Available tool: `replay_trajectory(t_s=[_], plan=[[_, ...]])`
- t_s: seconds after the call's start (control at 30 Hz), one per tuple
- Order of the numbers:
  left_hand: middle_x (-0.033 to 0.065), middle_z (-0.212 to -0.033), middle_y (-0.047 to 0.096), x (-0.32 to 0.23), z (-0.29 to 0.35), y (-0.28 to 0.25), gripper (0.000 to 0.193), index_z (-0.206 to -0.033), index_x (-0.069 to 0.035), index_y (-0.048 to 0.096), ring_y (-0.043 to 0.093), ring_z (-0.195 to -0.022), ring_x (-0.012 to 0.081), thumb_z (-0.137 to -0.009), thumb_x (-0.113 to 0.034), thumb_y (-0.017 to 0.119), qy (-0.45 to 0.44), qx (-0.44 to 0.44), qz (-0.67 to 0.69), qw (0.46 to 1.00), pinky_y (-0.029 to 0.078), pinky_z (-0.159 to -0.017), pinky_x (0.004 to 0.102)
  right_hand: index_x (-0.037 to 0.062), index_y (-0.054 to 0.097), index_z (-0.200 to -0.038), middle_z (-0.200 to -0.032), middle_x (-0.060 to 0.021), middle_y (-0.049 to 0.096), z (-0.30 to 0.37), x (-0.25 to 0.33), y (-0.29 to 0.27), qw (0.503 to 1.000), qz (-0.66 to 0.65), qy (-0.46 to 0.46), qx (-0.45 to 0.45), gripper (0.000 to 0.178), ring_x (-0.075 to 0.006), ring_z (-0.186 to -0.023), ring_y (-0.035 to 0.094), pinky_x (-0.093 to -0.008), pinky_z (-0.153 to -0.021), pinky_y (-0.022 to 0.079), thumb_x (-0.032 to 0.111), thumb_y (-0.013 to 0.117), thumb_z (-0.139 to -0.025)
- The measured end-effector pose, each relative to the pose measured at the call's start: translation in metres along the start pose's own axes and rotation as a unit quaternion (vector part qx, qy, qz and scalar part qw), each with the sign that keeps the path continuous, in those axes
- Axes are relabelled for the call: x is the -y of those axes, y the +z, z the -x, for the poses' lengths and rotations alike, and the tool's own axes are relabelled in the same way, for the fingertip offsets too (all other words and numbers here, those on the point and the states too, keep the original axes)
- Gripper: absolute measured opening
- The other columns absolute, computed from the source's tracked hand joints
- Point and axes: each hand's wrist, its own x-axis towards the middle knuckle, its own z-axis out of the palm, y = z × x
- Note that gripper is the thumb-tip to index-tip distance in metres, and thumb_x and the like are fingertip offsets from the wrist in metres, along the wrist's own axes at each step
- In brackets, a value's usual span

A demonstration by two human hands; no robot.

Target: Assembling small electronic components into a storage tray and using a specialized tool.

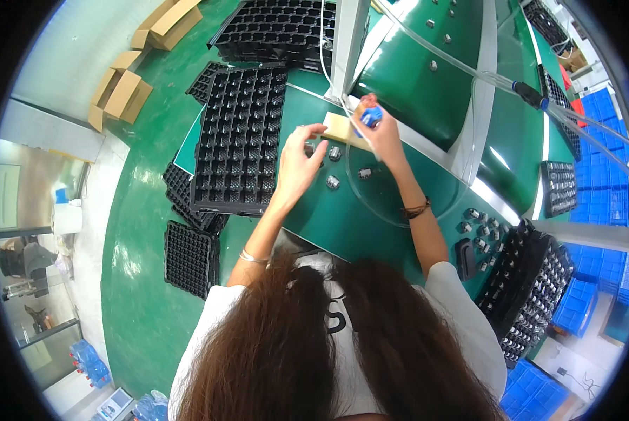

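Observation:
My left hand hovers at the left part of the green bench, thumb and fingers apart. A small silver metal part shows between them, partly hidden; I see no firm grip on it. My right hand is closed around a small blue and orange-red object, blurred, whose kind I cannot make out. It is held above a pale yellow block. Between my arms lie loose metal parts, among them one, a lower one and another inside a loop of clear tubing.
Black trays with many pockets sit at my left, with more stacked behind. At right are scattered metal parts, a dark block and a filled tray. A green conveyor belt runs beyond; clear hoses cross above it.

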Motion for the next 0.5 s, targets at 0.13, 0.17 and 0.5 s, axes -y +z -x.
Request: replay_trajectory(t_s=[0.13,0.17,0.5], plan=[[0.0089,-0.106,0.06,-0.019,-0.021,0.002,0.027,-0.107,-0.005,0.059,0.057,-0.097,0.0224,-0.081,-0.011,0.06,0.093,0.002,-0.105,0.99,0.046,-0.08,0.0321,0.0024,0.062,-0.091,-0.085,-0.0034,0.063,-0.042,-0.04,-0.042,0.96,-0.258,0.079,-0.08,0.021,-0.0086,-0.072,0.058,-0.0225,-0.067,0.046,0.02,0.069,-0.081],[0.0091,-0.106,0.061,-0.019,-0.023,0.001,0.026,-0.107,-0.005,0.059,0.057,-0.097,0.0223,-0.082,-0.011,0.06,0.106,-0.007,-0.117,0.987,0.046,-0.08,0.0324,0.0031,0.063,-0.089,-0.083,-0.0025,0.063,-0.051,-0.028,-0.051,0.951,-0.274,0.091,-0.108,0.019,-0.0084,-0.07,0.057,-0.022,-0.065,0.045,0.02,0.068,-0.082],[0.0125,-0.113,0.054,-0.015,-0.041,0.031,0.037,-0.112,-0.005,0.055,0.048,-0.107,0.0317,-0.077,-0.011,0.063,0.175,0.018,-0.197,0.965,0.041,-0.091,0.0404,0.0029,0.061,-0.101,-0.08,-0.0145,0.064,-0.12,-0.114,-0.122,0.929,0.256,-0.008,-0.267,0.035,-0.0282,-0.073,0.063,-0.0341,-0.071,0.047,0.027,0.068,-0.077]])
